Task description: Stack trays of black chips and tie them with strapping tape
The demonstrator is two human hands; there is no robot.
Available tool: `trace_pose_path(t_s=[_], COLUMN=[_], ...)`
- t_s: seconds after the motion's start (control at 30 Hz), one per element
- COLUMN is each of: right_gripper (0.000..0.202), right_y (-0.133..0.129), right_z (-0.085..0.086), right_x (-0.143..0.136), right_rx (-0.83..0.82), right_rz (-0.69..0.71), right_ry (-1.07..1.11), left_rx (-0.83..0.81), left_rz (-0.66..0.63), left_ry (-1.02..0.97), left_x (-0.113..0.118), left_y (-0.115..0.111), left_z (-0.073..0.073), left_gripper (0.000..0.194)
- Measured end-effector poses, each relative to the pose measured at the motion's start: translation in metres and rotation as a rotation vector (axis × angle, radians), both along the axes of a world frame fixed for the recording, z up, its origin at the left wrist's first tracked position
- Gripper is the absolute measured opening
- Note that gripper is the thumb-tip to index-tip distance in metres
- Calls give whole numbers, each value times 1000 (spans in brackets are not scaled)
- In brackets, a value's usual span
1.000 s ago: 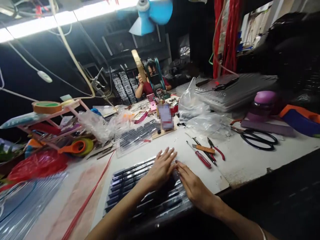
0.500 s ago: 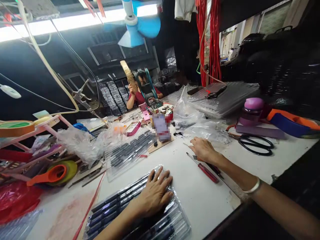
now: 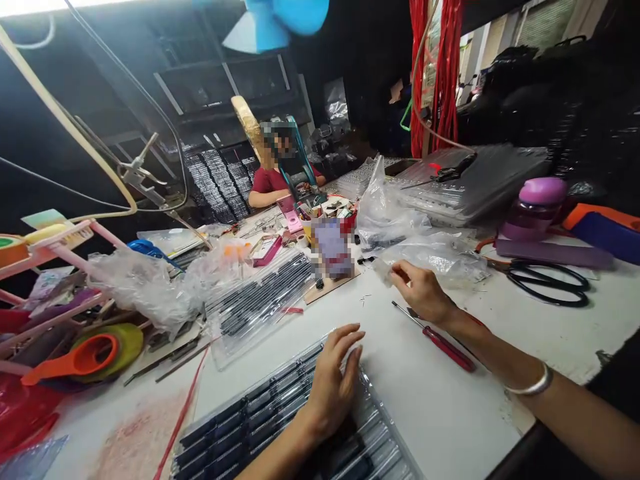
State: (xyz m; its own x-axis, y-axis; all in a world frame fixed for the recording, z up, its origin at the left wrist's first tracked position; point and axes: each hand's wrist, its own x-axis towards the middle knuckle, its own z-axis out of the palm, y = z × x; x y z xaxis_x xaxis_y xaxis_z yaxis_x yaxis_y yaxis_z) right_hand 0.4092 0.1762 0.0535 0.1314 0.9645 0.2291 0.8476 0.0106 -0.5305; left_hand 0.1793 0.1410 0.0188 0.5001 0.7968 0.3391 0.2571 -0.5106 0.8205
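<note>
the left hand (image 3: 335, 380) has just come up from lying flat: its fingers are now lifted and loosely bent, half spread, with nothing that i can see between them, while the wrist hangs over the tray. the right hand (image 3: 423, 293), which a second ago was at the tray too, is now off it on the far right, thumb and fingertips pinched together on a small clear piece (image 3: 384, 272); it may be a bit of plastic film, but it's too faint against the bags to be sure. so the work has split: only one hand remains by the tray, and that one no longer presses on it. the clear plastic tray (image 3: 387, 420) lies on the near part of the desk (image 3: 445, 407), under the left hand and well apart from the right, with dark ribbed pieces (image 3: 220, 430) in rows across its left side. just below the right hand and forearm lies a red-handled screwdriver (image 3: 447, 347); just past the fingertips are crumpled clear bags (image 3: 435, 257). further out, a second batch of thin dark strips (image 3: 265, 293) sits beyond the tray, black-handled scissors (image 3: 550, 283) lie to the right, and across the desk a co-worker in a red top (image 3: 263, 181) sits behind a teal-framed machine.
</note>
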Motion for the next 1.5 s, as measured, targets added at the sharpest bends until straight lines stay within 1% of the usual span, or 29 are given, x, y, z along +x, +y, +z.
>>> trace_pose_path(t_s=[0.07, 0.1, 0.13, 0.17, 0.2, 0.23, 0.33, 0.4, 0.5, 0.63, 0.73, 0.83, 0.93, 1.03, 1.1, 1.17, 1.3, 1.5], right_gripper=[20, 21, 23, 26, 27, 28, 29, 28, 24, 21, 20, 19, 20, 31, 43, 49, 49, 38], right_y=[-14, -22, -28, -34, -38, -41, -47, -49, -49, -49, -50, -50, -48, -46, -46, -47, -49, -50], right_z=[7, 10, 12, 13, 13, 12, 5, -1, -8, -12, -13, -14, -16, -16, -15, -14, -14, -17], right_x=[-16, -25, -33, -41, -47, -53, -60, -61, -60, -59, -60, -59, -57, -53, -51, -50, -50, -51], right_rx=[-44, -97, -162, -222, -265, -291, -334, -339, -307, -247, -223, -250, -269, -252, -250, -254, -249, -235], right_rz=[196, 281, 339, 365, 369, 361, 326, 307, 308, 335, 360, 376, 341, 268, 277, 312, 331, 313], right_ry=[438, 652, 815, 903, 950, 976, 1007, 999, 966, 981, 993, 1025, 1008, 986, 1006, 1007, 939, 738], left_rx=[-208, -336, -464, -576, -654, -695, -692, -684, -751, -833, -839, -843, -848, -829, -791, -756, -729, -729], left_rz=[56, 87, 106, 105, 92, 78, 71, 80, 35, -18, 4, 42, 61, 10, -37, -40, 14, 72], left_ry=[-179, -264, -341, -403, -446, -471, -463, -433, -412, -450, -472, -488, -475, -375, -292, -272, -369, -421], left_x=[2, 3, 5, 6, 7, 8, 8, 7, 4, 3, 4, 5, 5, 5, 5, 6, 4, 2], left_y=[1, 1, 1, 1, 1, 2, 4, 5, 5, 4, 3, 4, 6, 7, 7, 6, 7, 9], left_z=[6, 9, 11, 13, 14, 14, 12, 10, 9, 13, 15, 14, 12, 12, 12, 12, 9, 9], left_gripper=[29, 34, 40, 44, 45, 43, 32, 28, 26, 24, 24, 26, 27, 29, 29, 30, 42, 44])
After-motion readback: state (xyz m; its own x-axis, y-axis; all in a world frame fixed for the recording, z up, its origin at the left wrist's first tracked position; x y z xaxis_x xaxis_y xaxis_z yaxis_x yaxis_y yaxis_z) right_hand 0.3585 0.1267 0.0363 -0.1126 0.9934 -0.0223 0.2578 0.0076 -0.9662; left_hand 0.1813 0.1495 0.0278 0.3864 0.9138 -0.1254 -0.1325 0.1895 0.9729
